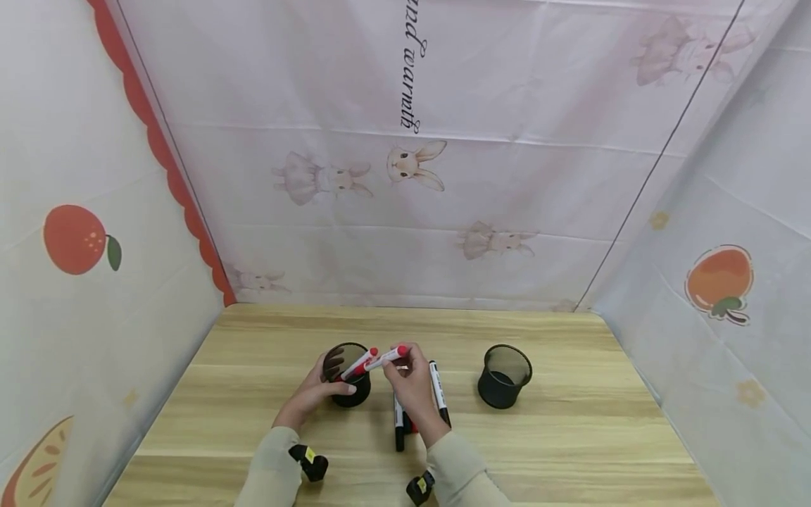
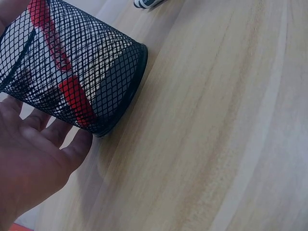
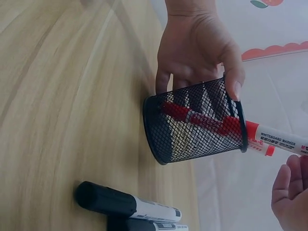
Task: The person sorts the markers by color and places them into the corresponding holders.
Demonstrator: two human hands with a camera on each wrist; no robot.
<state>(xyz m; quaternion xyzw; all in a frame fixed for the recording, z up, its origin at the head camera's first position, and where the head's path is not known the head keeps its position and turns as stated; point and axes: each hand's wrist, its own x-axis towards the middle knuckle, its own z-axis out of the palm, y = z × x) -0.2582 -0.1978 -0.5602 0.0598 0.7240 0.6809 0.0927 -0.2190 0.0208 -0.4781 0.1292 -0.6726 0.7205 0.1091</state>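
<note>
My left hand [image 1: 307, 396] holds a black mesh pen cup [image 1: 352, 399] on the left part of the table, its thumb at the rim and its fingers round the far side. One red marker [image 2: 77, 98] leans inside the cup, seen through the mesh in the left wrist view. Between its thumb and fingers, my right hand [image 1: 415, 389] pinches a red whiteboard marker [image 3: 279, 138] by its rear part. That marker's red capped end is at the cup's mouth. Under and beside the right hand lie black-capped markers [image 1: 439, 391], partly hidden by it.
To the right stands a second black mesh pen cup [image 1: 498, 389]. Another black-capped marker [image 1: 399, 426] lies left of my right forearm, with a bit of red beside it. Printed cloth walls [image 1: 405, 267] border the wooden table [image 1: 570, 436] at the back and sides.
</note>
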